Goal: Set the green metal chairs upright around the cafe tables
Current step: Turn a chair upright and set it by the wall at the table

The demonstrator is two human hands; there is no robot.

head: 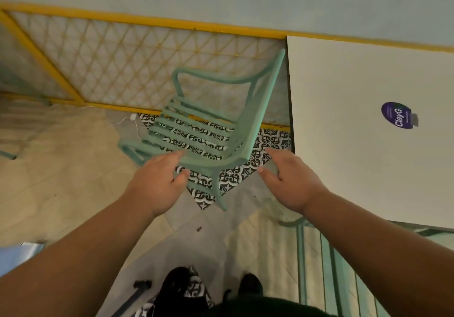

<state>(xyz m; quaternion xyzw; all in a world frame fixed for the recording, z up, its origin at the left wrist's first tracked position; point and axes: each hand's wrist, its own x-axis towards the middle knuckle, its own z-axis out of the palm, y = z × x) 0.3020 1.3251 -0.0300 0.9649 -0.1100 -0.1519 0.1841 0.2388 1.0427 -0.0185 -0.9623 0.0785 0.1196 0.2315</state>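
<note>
A green metal chair (pixel 208 130) with a slatted seat stands on the floor just left of the white cafe table (pixel 356 169), its back towards the table's edge. My left hand (pixel 159 181) is spread at the left end of the chair's near rail, fingertips above it and thumb below, touching or almost touching. My right hand (pixel 292 181) hovers with fingers apart to the right of the chair, between it and the table, holding nothing.
A yellow lattice fence (pixel 137 54) runs behind the chair. Part of another green chair (pixel 326 262) shows under the table at lower right. More green metal (pixel 9 154) shows at the far left. The table carries a purple sticker (pixel 396 115). My shoes (pixel 250 283) are at the bottom.
</note>
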